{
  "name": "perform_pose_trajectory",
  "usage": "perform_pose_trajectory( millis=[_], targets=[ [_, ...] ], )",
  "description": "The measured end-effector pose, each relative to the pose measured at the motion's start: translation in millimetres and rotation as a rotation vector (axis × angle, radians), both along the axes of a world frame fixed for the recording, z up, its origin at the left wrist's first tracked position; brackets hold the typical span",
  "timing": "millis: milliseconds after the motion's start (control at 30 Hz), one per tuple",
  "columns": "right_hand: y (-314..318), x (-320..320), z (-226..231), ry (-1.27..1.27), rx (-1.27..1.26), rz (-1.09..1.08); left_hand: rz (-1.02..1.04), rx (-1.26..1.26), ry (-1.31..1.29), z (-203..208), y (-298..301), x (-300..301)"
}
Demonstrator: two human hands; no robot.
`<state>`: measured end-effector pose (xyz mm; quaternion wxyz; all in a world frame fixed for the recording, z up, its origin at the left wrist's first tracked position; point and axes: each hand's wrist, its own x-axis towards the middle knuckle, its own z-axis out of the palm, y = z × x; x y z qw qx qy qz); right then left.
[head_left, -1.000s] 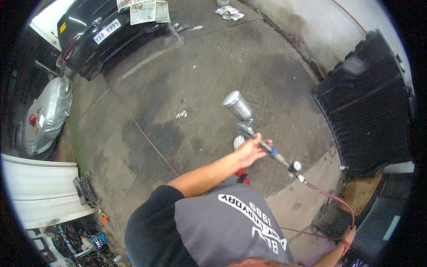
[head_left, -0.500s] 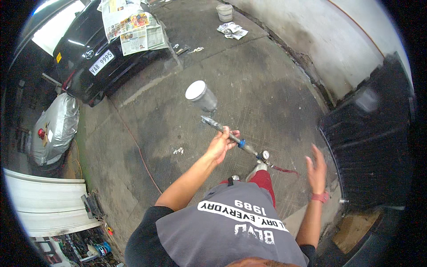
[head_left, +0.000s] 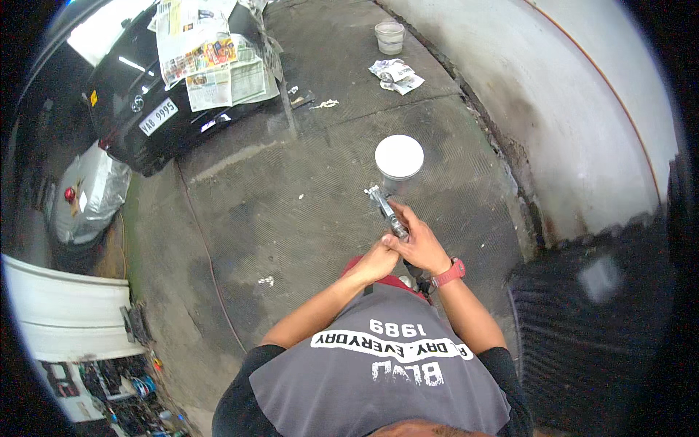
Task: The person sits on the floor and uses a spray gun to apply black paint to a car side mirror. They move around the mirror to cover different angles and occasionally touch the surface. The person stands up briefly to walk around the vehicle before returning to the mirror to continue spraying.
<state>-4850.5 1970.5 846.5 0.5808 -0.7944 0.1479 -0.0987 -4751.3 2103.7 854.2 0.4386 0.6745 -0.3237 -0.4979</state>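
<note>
A metal spray gun (head_left: 381, 202) with a round, white-lidded cup (head_left: 399, 156) is in front of my body, its cup end pointing away from me. My right hand (head_left: 421, 246), with a red watch at the wrist, is closed round the gun's body and handle. My left hand (head_left: 376, 263) is closed at the gun's lower end, touching the right hand; its fingertips are hidden. What lies beneath the two hands, including the gauge and hose, is mostly covered by them.
A black car (head_left: 145, 120) partly covered with newspaper (head_left: 207, 62) stands at the far left. A white bucket (head_left: 390, 38) and crumpled newspaper (head_left: 397, 76) lie near the wall (head_left: 575, 95). A thin red hose (head_left: 207, 251) runs along the floor. Dark sheeting (head_left: 597, 320) hangs at right.
My right hand has come in from the right and taken hold of the spray gun. The left hand has shifted lower on it, and the gun has swung right and more upright.
</note>
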Motion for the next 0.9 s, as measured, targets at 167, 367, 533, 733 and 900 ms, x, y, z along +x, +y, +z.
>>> perform_pose_trajectory(
  millis=[167, 367, 533, 733, 900],
  targets=[
    [-109, 66, -27, -0.103, 0.070, -0.009, 0.024, -0.251, 0.424, -109, -101, 50],
    [-260, 173, -37, -0.189, 0.206, -0.151, -0.085, -0.365, 0.281, -75, -219, 178],
    [-377, 278, 15, -0.139, 0.184, -0.350, -0.101, -0.298, 0.261, -64, -336, 311],
    [-480, 421, 42, -0.197, 0.139, -0.293, -0.082, -0.405, 0.448, -66, -477, 421],
    [-573, 544, 39, -0.184, 0.177, -0.191, 0.040, -0.460, 0.417, -82, -580, 523]
  ],
)
